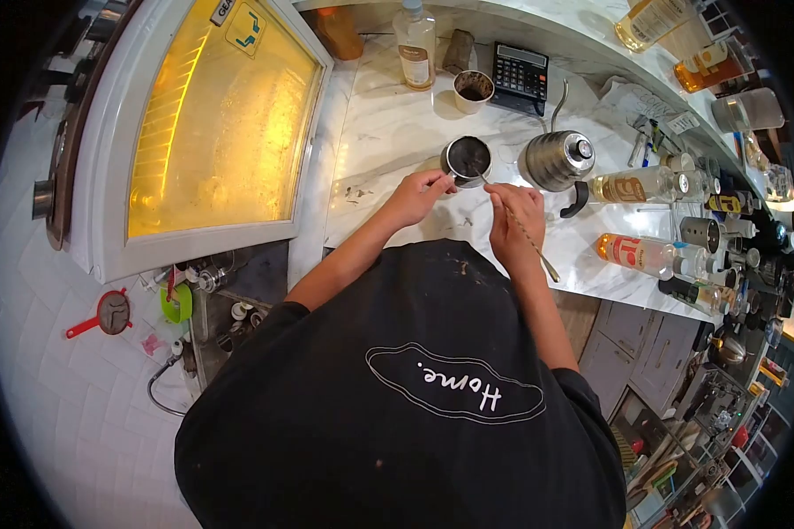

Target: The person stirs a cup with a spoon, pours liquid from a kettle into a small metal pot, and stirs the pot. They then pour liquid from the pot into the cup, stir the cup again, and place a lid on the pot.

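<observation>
A round metal cup (pixel 468 158) with dark contents stands on the white marble counter (pixel 370 115). My left hand (pixel 421 196) is closed at the cup's near left rim, its fingertips pinched on the edge or handle there. On the right, my right hand (pixel 517 220) is closed around a long thin spoon (pixel 535 243). One end of the spoon reaches to the cup's right rim, and the other sticks out below the hand. Whether its tip touches the dark contents cannot be made out.
A steel gooseneck kettle (pixel 556 161) stands right of the cup. Behind are a small cup of brown powder (pixel 473 92), a calculator (pixel 520 78) and a syrup bottle (pixel 415 48). More bottles (pixel 633 254) line the right side. A yellow-lit glass door (pixel 229 123) is at left.
</observation>
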The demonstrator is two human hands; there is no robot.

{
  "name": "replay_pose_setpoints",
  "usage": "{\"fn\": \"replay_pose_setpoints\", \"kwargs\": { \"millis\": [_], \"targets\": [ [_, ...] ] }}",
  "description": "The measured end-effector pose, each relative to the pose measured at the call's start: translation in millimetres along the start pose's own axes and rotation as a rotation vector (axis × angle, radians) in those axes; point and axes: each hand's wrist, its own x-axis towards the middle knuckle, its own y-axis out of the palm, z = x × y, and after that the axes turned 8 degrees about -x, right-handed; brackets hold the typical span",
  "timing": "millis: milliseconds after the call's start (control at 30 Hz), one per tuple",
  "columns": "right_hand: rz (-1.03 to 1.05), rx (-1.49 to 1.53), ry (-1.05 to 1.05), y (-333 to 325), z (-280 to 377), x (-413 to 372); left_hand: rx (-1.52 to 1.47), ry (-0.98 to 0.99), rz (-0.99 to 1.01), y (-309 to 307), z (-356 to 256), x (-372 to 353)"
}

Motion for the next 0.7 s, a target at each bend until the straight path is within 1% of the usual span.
{"fn": "replay_pose_setpoints", "kwargs": {
  "millis": [267, 367, 400, 500, 600, 700],
  "targets": [
    [-0.033, -0.039, 0.077, -2.1, -6.6, 1.7, -0.002, -0.024, 0.005, -0.7, 3.0, 1.3],
    [-0.025, -0.018, 0.011, -3.9, 2.9, -1.5, 0.007, -0.012, 0.018, -1.4, 3.2, 1.3],
    [0.006, -0.007, 0.001, -0.2, 2.4, -2.7, 0.007, -0.013, 0.012, -0.9, 2.8, 1.0],
    [0.008, -0.011, 0.000, 5.2, 1.8, -0.1, 0.014, 0.004, 0.009, -1.4, 1.8, 0.9],
    [-0.002, -0.022, 0.066, 3.3, -4.3, 0.3, 0.004, -0.013, -0.003, 0.4, 0.4, -0.2],
    [-0.026, 0.025, 0.046, 1.1, -6.0, -5.9, 0.007, -0.010, -0.001, -1.0, -1.4, -0.2]
  ]
}}
